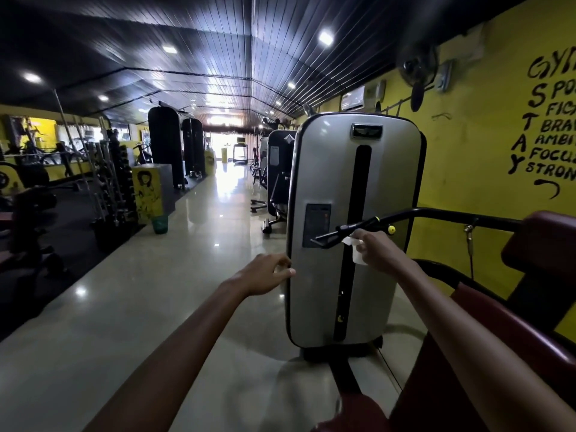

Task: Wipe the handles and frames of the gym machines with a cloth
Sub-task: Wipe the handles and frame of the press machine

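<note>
right hand (378,251) holds cloth (355,249) at handle (349,232) | left hand (265,274) free

yellow wall (467,145): black hand-painted lettering (548,120), cut off at right edge | top "GY…" | vertical initials S-T-A-Y | lines "SPO…", "FIC…", "BRA…", "AMBI…", "FOCU…", "STRON…" | machine shroud badge (367,131): unreadable

Right hand (378,249) holds cloth (355,252), seemingly against handle (349,233).
</note>
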`<state>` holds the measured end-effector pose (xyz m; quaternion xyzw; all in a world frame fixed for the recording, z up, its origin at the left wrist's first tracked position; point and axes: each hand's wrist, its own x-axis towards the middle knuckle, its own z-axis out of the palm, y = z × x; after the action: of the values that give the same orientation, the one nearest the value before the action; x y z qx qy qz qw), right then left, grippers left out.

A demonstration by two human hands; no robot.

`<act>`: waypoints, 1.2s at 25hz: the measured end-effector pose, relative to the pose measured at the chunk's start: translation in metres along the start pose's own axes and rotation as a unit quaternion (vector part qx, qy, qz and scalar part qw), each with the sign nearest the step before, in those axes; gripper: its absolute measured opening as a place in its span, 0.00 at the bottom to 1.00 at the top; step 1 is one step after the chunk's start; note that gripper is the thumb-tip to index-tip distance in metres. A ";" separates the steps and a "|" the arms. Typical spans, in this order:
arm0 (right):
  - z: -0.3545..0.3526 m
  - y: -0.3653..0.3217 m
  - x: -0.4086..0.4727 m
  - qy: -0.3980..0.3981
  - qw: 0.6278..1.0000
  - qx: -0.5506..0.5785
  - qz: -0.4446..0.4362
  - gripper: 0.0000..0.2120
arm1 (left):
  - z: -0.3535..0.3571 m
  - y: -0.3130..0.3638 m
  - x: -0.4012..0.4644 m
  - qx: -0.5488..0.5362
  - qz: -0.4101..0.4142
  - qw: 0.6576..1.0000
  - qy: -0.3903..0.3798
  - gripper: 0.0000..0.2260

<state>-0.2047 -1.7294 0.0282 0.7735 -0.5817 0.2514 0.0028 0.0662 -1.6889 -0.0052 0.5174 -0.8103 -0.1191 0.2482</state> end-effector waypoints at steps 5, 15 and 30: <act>0.042 0.008 0.087 -0.004 1.000 0.000 0.025 0.15 | -0.015 -0.065 0.077 -0.002 0.002 1.000 -0.003 0.15; 0.128 0.030 0.203 0.031 0.986 -0.034 0.162 0.08 | 0.012 -0.202 0.247 -0.027 0.108 0.991 -0.072 0.16; 0.139 0.126 0.296 0.122 0.921 -0.102 0.355 0.07 | 0.108 -0.229 0.491 -0.088 0.294 0.930 -0.203 0.19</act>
<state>-0.2065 -2.0773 -0.0139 0.4750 -0.8360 0.2674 0.0628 0.0204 -2.2369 -0.0631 0.1965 -0.9454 -0.2146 0.1468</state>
